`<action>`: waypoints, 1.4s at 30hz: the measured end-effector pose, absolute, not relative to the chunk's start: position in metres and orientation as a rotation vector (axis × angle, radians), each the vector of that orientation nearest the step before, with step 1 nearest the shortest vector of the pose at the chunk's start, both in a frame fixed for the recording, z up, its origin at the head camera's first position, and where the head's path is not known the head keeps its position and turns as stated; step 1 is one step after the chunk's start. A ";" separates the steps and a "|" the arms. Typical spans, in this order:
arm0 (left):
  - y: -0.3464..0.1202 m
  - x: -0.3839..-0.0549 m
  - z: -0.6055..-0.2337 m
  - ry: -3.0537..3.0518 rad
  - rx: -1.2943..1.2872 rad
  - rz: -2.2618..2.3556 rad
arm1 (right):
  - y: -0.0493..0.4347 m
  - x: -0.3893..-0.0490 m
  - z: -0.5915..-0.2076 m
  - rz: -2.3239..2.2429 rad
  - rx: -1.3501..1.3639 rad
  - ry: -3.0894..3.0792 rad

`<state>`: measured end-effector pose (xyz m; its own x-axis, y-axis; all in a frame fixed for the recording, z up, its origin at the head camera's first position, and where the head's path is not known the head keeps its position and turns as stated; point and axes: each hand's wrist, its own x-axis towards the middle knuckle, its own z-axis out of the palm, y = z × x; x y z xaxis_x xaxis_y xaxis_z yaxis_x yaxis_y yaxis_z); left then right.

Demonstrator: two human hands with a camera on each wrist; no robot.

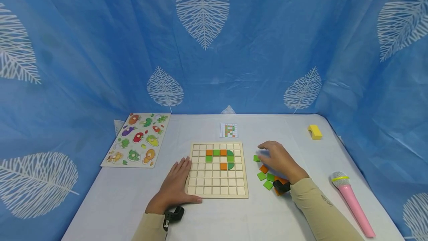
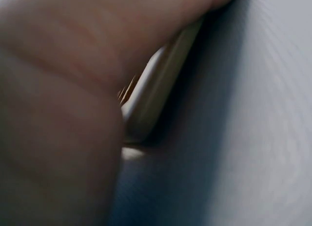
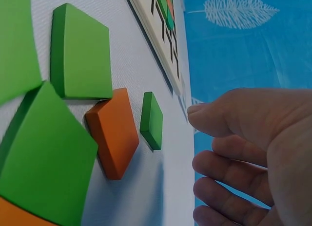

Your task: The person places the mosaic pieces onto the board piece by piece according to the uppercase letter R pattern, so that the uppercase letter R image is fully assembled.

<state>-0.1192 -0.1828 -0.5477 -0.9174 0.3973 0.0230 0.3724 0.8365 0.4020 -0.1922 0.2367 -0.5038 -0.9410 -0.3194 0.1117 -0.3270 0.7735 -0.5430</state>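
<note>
Left hand (image 1: 176,186), fingers extended, rests against the board (image 1: 214,183); right hand (image 1: 280,160), empty and relaxed, hovers beside a green tile (image 1: 256,158) right of it, seemingly at tile-picking, which calls for a pinch.

Bright, evenly lit head view, dim, heavily blurred left wrist view, soft shadows on the tabletop (image 3: 131,199)

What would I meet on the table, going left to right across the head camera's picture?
Vegetable puzzle board → left hand → wooden grid board → right hand → yellow arch block → pink toy microphone.
</note>
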 end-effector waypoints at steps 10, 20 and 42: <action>-0.183 -0.119 -0.548 2.953 0.624 0.605 | 0.237 -0.193 -0.505 0.912 0.554 -2.956; -0.183 -0.119 -0.548 2.944 0.621 0.620 | 0.237 -0.192 -0.505 0.920 0.561 -2.957; -0.181 -0.119 -0.547 2.945 0.585 0.607 | 0.233 -0.191 -0.505 0.891 0.549 -2.983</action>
<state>-0.1189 -0.1809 -0.5469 -0.9242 0.3818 0.0005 0.3509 0.8490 0.3951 -0.1915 0.2328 -0.5050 -0.9395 -0.3332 0.0792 -0.3220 0.7807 -0.5355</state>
